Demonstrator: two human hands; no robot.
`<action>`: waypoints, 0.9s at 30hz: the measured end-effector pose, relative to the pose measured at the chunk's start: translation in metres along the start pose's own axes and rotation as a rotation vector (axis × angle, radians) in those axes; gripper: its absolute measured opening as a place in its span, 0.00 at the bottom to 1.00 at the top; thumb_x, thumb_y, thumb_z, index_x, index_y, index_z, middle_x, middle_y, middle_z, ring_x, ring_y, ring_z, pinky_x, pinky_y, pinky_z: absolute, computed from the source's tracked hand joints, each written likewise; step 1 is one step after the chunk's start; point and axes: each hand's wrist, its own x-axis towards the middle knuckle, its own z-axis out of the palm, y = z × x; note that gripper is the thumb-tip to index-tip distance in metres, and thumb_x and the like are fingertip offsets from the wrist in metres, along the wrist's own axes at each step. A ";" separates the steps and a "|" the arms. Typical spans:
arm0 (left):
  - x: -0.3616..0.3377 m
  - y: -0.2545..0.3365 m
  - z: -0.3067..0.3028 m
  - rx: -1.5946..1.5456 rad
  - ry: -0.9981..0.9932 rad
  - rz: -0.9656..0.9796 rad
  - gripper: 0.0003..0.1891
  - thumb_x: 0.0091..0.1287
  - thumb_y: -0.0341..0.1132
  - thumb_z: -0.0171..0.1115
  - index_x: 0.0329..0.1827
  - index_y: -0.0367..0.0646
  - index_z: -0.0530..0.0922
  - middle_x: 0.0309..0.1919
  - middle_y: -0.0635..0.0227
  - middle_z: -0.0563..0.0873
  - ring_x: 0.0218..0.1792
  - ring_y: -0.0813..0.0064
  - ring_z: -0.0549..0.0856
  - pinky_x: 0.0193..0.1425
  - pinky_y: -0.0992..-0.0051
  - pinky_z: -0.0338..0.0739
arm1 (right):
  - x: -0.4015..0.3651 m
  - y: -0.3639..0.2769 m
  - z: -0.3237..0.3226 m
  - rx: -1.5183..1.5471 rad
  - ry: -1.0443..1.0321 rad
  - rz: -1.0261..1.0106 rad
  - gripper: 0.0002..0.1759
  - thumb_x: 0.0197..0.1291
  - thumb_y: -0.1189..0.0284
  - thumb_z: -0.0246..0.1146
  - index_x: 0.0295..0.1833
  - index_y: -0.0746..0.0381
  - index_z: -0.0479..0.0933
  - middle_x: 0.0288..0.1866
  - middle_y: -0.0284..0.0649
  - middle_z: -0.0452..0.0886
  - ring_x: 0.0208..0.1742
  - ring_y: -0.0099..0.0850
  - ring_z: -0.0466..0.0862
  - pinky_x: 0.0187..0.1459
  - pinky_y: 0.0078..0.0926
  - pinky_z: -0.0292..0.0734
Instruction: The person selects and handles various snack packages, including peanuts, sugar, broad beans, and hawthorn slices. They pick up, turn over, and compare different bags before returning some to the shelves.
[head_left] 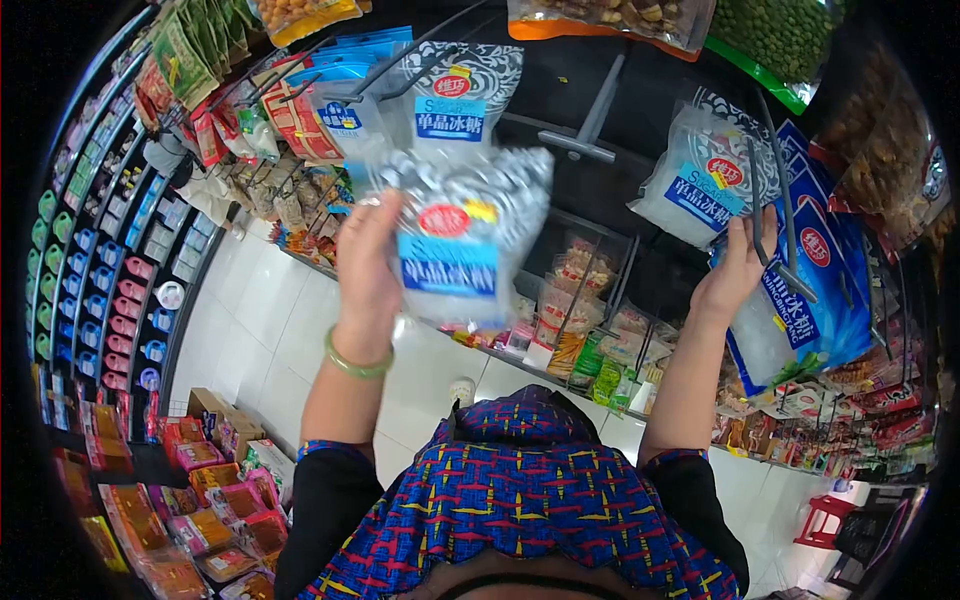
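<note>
My left hand [368, 265] grips the left edge of a clear bag of rock sugar [465, 240], with a silver swirl pattern, red logo and blue label. The bag is held upright in front of the rack and slightly blurred. At the right, my right hand [732, 275] is raised, its fingers closed at the lower edge of a similar rock sugar bag [712, 175] by a hook; the fingertips are partly hidden. Right beside that hand hang large blue rock sugar bags [800, 310]. Another matching bag [450, 100] hangs behind the one in my left hand.
A bare metal hook [590, 120] juts out between the hanging bags. Bags of nuts [620, 20] and green beans [775, 40] hang above. Lower shelves carry packaged snacks [580, 300]. Packets [210, 500] are stacked at lower left, and a red stool [825, 520] stands at lower right.
</note>
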 end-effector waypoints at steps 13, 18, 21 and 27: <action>0.076 0.025 -0.025 0.079 -0.035 -0.006 0.09 0.63 0.34 0.58 0.38 0.37 0.77 0.34 0.66 0.84 0.33 0.79 0.82 0.40 0.80 0.75 | 0.007 -0.007 0.014 0.086 0.009 0.026 0.16 0.61 0.78 0.55 0.54 0.71 0.69 0.54 0.43 0.74 0.53 0.27 0.74 0.56 0.23 0.66; 0.104 0.013 -0.021 0.125 0.018 0.030 0.10 0.63 0.36 0.58 0.39 0.37 0.78 0.35 0.67 0.83 0.36 0.81 0.81 0.41 0.81 0.73 | 0.001 -0.020 0.007 -0.047 0.110 -0.012 0.13 0.60 0.79 0.55 0.51 0.71 0.72 0.50 0.42 0.77 0.50 0.27 0.76 0.54 0.23 0.67; 0.125 0.000 -0.017 0.213 -0.005 0.047 0.11 0.62 0.36 0.57 0.42 0.37 0.76 0.36 0.67 0.82 0.38 0.78 0.80 0.45 0.80 0.73 | -0.016 -0.041 -0.008 0.109 0.019 0.031 0.13 0.61 0.78 0.55 0.51 0.70 0.71 0.48 0.42 0.77 0.49 0.26 0.77 0.53 0.24 0.68; 0.109 -0.021 0.000 0.387 0.125 0.218 0.21 0.62 0.38 0.58 0.55 0.38 0.69 0.51 0.63 0.74 0.53 0.72 0.73 0.57 0.74 0.65 | -0.049 -0.089 -0.022 0.404 0.013 0.216 0.18 0.60 0.76 0.55 0.55 0.70 0.67 0.49 0.43 0.76 0.49 0.29 0.76 0.53 0.27 0.68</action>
